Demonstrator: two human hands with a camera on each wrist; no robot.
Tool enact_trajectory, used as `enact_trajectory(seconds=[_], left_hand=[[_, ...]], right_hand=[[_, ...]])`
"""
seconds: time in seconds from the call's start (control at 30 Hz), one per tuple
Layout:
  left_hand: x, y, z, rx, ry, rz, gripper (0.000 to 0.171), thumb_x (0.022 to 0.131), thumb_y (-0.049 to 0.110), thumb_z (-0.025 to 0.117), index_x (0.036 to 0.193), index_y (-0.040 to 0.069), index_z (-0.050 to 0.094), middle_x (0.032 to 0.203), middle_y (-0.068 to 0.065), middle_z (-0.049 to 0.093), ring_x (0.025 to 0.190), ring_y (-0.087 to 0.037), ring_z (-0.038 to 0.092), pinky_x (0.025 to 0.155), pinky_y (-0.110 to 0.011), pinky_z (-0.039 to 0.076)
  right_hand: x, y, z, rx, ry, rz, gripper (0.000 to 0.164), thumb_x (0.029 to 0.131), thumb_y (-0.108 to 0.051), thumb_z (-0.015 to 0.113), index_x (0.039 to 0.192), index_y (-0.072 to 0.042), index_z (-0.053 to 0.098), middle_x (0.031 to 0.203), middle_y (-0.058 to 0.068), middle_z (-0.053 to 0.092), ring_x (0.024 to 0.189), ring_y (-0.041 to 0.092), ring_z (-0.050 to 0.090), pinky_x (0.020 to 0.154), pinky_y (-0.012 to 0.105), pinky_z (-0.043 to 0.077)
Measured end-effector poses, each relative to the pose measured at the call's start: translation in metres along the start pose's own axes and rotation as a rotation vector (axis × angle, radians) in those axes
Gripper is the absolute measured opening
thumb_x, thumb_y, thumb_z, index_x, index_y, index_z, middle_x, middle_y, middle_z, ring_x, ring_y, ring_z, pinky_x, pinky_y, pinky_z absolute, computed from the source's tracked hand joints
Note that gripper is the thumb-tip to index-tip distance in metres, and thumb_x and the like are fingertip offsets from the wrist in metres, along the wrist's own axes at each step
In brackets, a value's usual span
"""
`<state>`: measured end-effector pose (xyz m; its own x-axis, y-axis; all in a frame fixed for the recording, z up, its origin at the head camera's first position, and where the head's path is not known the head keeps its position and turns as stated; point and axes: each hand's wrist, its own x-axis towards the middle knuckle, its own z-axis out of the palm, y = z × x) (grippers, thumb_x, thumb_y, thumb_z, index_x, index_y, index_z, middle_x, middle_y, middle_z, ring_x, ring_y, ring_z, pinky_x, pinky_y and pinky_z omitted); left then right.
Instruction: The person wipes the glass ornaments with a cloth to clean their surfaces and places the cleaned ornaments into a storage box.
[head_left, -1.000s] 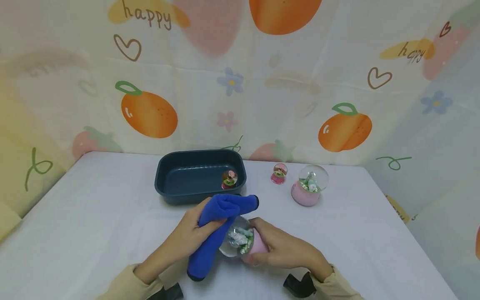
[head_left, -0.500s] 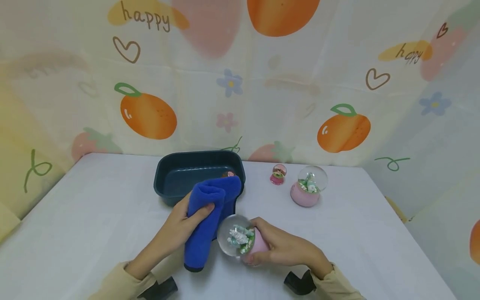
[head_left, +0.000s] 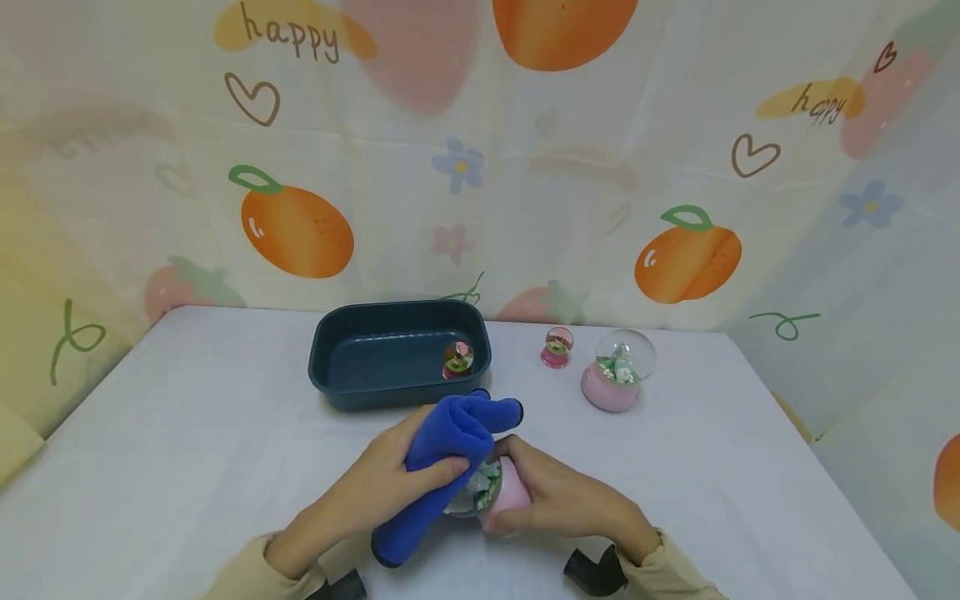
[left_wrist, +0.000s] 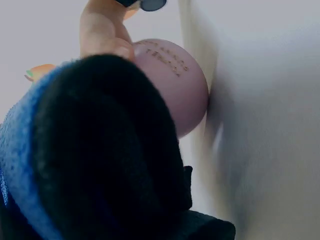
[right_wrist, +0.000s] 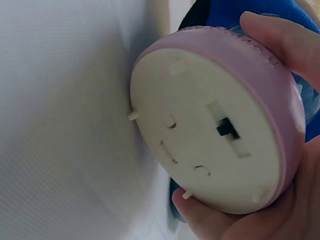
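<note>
A snow globe (head_left: 512, 490) with a pink base lies tilted on its side just over the table, its glass dome toward the left. My right hand (head_left: 566, 493) grips it by the base; in the right wrist view its white underside (right_wrist: 200, 130) with a black switch faces the camera. My left hand (head_left: 390, 471) holds a folded blue cloth (head_left: 450, 433) with dark edging, pressed over the dome and hiding much of it. In the left wrist view the cloth (left_wrist: 20, 135) covers most of the foreground, with the pink base (left_wrist: 175, 90) behind it.
Behind the hands stands a dark teal tray (head_left: 360, 392) with a small globe (head_left: 458, 360) in its right end. To the right are another small globe (head_left: 557, 347) and a larger pink-based snow globe (head_left: 611, 392). A patterned cloth backdrop (head_left: 525, 208) borders the white table (head_left: 187, 417).
The left hand moved the cloth off the dome to the left half a second ago, and it is back over the dome now. The right hand keeps its grip on the base.
</note>
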<state>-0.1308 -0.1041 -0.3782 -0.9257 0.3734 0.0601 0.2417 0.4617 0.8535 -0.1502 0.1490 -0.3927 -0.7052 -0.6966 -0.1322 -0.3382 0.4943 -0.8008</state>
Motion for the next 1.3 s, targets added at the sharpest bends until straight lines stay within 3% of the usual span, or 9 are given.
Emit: enact_trajectory(seconds=[0.17, 0.37, 0.57, 0.7, 0.83, 1.07, 1.3], left_hand=[[0.003, -0.004, -0.006, -0.038, 0.014, 0.023, 0.045, 0.096, 0.039, 0.062, 0.137, 0.022, 0.052, 0.122, -0.006, 0.067, 0.103, -0.019, 0.066, 0.083, -0.04, 0.054], [0.006, -0.012, -0.008, -0.105, 0.056, 0.03, 0.048, 0.098, 0.034, 0.061, 0.141, 0.015, 0.05, 0.13, -0.011, 0.064, 0.114, -0.026, 0.064, 0.091, -0.048, 0.054], [0.006, -0.015, -0.009, -0.186, -0.125, -0.037, 0.055, 0.102, 0.038, 0.052, 0.147, 0.008, 0.041, 0.135, -0.017, 0.059, 0.116, -0.029, 0.062, 0.092, -0.049, 0.053], [0.004, -0.013, -0.013, -0.177, -0.237, -0.016, 0.059, 0.102, 0.039, 0.051, 0.152, 0.011, 0.034, 0.14, -0.015, 0.055, 0.121, -0.03, 0.059, 0.097, -0.053, 0.05], [0.003, -0.011, -0.015, -0.147, -0.29, 0.018, 0.068, 0.099, 0.038, 0.059, 0.156, 0.017, 0.027, 0.144, -0.011, 0.052, 0.128, -0.032, 0.054, 0.101, -0.058, 0.047], [0.007, -0.016, -0.011, -0.134, -0.208, 0.039, 0.061, 0.097, 0.037, 0.062, 0.151, 0.026, 0.035, 0.141, -0.003, 0.056, 0.126, -0.027, 0.056, 0.1, -0.055, 0.047], [0.009, -0.022, -0.009, -0.145, -0.102, 0.081, 0.044, 0.101, 0.031, 0.055, 0.141, 0.014, 0.049, 0.133, -0.014, 0.061, 0.117, -0.031, 0.061, 0.093, -0.05, 0.051]], right_hand=[[0.002, 0.001, 0.0, 0.003, 0.006, 0.009, 0.064, 0.083, -0.043, 0.077, 0.131, -0.021, 0.042, 0.125, -0.003, 0.055, 0.105, 0.009, 0.058, 0.089, 0.023, 0.05], [0.001, 0.005, 0.0, 0.038, 0.002, -0.003, 0.06, 0.082, -0.039, 0.079, 0.128, -0.024, 0.044, 0.123, -0.004, 0.057, 0.104, 0.01, 0.058, 0.085, 0.024, 0.051], [0.002, 0.01, -0.002, 0.087, -0.02, -0.006, 0.059, 0.082, -0.035, 0.079, 0.127, -0.023, 0.044, 0.125, -0.002, 0.057, 0.106, 0.011, 0.059, 0.087, 0.024, 0.051], [0.004, 0.014, -0.005, 0.098, -0.03, -0.012, 0.059, 0.083, -0.033, 0.079, 0.128, -0.02, 0.044, 0.125, 0.001, 0.057, 0.106, 0.012, 0.058, 0.089, 0.024, 0.05], [0.005, 0.016, -0.008, 0.11, -0.043, -0.015, 0.06, 0.084, -0.031, 0.079, 0.131, -0.016, 0.045, 0.125, 0.002, 0.058, 0.107, 0.013, 0.058, 0.091, 0.024, 0.049], [0.007, 0.016, -0.011, 0.101, -0.058, -0.041, 0.057, 0.084, -0.029, 0.078, 0.131, -0.017, 0.048, 0.12, 0.0, 0.061, 0.103, 0.011, 0.06, 0.089, 0.025, 0.051], [0.006, 0.017, -0.011, 0.099, -0.062, -0.038, 0.059, 0.082, -0.029, 0.081, 0.131, -0.019, 0.05, 0.122, -0.002, 0.062, 0.107, 0.01, 0.059, 0.09, 0.024, 0.051]])
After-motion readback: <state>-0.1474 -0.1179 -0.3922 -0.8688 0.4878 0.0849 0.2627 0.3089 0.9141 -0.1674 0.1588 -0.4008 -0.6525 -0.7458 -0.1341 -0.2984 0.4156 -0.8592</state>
